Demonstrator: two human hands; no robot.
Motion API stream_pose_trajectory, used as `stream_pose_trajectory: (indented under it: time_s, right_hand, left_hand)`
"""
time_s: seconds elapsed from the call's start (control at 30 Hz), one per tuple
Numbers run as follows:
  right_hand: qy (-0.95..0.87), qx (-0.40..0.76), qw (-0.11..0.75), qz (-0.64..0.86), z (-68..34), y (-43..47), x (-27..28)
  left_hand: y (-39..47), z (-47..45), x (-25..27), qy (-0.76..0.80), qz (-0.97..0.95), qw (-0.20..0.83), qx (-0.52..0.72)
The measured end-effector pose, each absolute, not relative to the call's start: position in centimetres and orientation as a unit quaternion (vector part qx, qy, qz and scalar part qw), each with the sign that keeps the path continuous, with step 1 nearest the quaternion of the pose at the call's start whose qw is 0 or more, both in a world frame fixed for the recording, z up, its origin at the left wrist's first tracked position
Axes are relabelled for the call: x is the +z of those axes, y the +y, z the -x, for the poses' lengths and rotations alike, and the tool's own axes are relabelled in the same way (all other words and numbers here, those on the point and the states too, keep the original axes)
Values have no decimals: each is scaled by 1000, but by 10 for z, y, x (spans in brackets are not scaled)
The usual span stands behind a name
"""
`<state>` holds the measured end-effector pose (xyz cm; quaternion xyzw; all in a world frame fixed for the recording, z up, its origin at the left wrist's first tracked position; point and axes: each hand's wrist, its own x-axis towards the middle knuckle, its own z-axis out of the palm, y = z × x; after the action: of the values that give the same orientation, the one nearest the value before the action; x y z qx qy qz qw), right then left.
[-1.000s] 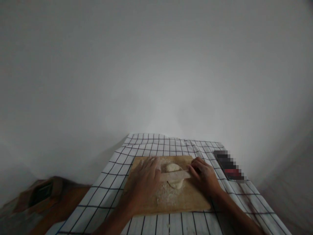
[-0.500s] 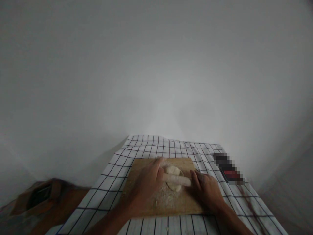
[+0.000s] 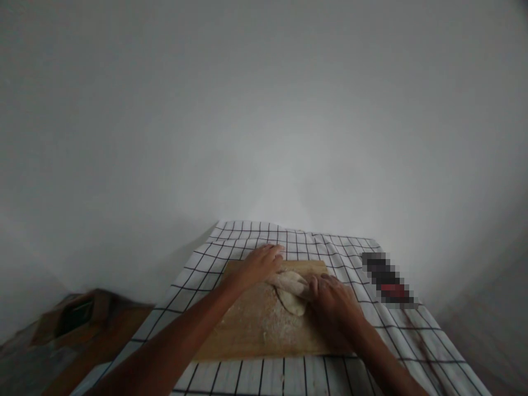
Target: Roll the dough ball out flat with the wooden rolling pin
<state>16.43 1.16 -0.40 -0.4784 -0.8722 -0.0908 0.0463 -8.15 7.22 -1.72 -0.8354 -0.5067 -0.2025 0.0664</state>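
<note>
A floury wooden rolling pin (image 3: 292, 285) lies slantwise across a flattened round of dough (image 3: 293, 305), its left end farther from me. My left hand (image 3: 262, 264) is over the pin's left end, fingers reaching forward past it to the board's far edge. Around the right end, my right hand (image 3: 335, 300) has its fingers curled and closed. Beneath everything is a wooden board (image 3: 231, 335), with loose flour scattered in front of the dough. The pin's two ends are hidden by my hands.
A white cloth with a black grid (image 3: 243, 379) covers the table. At the right, a blurred-out dark and red object (image 3: 388, 280) lies on it. A brown box (image 3: 76, 319) stands low at the left, beyond the table. A pale wall (image 3: 264, 137) rises behind.
The rolling pin has turned from nearly level to slanting. My left hand has moved forward and away from me, with its fingers straighter; my right hand has shifted slightly left and forward.
</note>
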Motion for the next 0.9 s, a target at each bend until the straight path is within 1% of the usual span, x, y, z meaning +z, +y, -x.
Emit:
stream_pose_trajectory:
  time_s: [0.1, 0.23, 0.3, 0.4, 0.47, 0.53, 0.67, 0.8, 0.9]
  right_hand:
    - [-872, -93, 110, 467, -165, 2, -15]
    - [-860, -50, 196, 468, -168, -9, -27]
    - [-852, -42, 229, 469, -169, -10, -31]
    - [-847, -47, 250, 467, -168, -8, -34]
    - [-844, -49, 243, 476, -167, -4, -35]
    - [-840, -56, 218, 493, -167, 1, -35]
    - [-833, -80, 128, 533, -166, 9, -30]
    - [-859, -102, 46, 500, -163, 16, -18]
    - [-855, -92, 40, 509, -158, 18, -9]
  left_hand:
    - [48, 85, -19, -497, 841, 99, -190]
    - [0, 83, -22, -523, 819, 157, -179]
    - [-16, 80, -22, -548, 800, 153, -192]
    - [-17, 74, -18, -574, 779, 129, -216]
    - [-3, 70, -12, -575, 775, 108, -238]
    - [18, 67, -3, -559, 784, 91, -254]
    - [59, 64, 5, -519, 815, 91, -241]
    - [74, 75, -12, -509, 831, 90, -207]
    - [65, 89, -28, -516, 831, 92, -185]
